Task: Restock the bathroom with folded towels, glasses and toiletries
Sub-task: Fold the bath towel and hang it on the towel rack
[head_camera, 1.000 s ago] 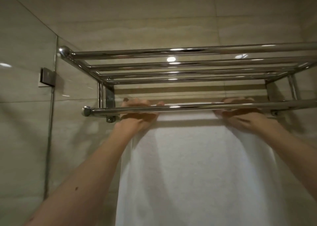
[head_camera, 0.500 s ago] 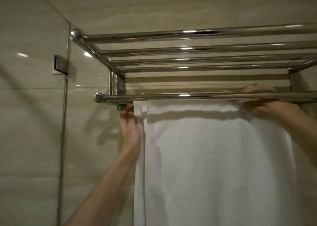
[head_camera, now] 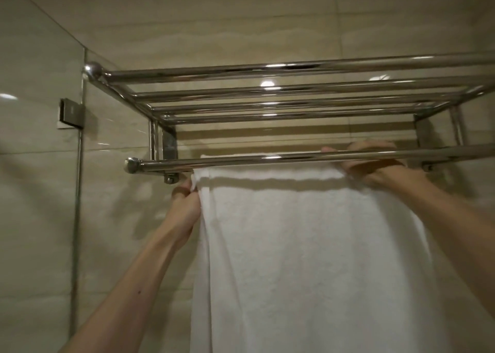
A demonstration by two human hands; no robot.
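Observation:
A large white towel [head_camera: 308,245] hangs over the lower bar [head_camera: 267,159] of a chrome wall rack and drops past the bottom of the view. My left hand [head_camera: 186,205] pinches the towel's left edge just under the bar. At the towel's top right corner, my right hand [head_camera: 375,165] grips the cloth, fingers wrapped over and behind the bar. The rack's upper shelf [head_camera: 281,92] of several parallel chrome tubes holds nothing that I can see.
Beige tiled wall [head_camera: 241,17] sits behind the rack. A glass shower panel [head_camera: 40,165] with a metal clamp [head_camera: 71,112] stands close on the left. The rack's left bracket [head_camera: 167,143] and bar end cap [head_camera: 131,164] jut out near my left hand.
My left hand has come down from the top of the bar to the towel's left edge. The towel hangs spread wider along the bar. My right hand stays at the right corner.

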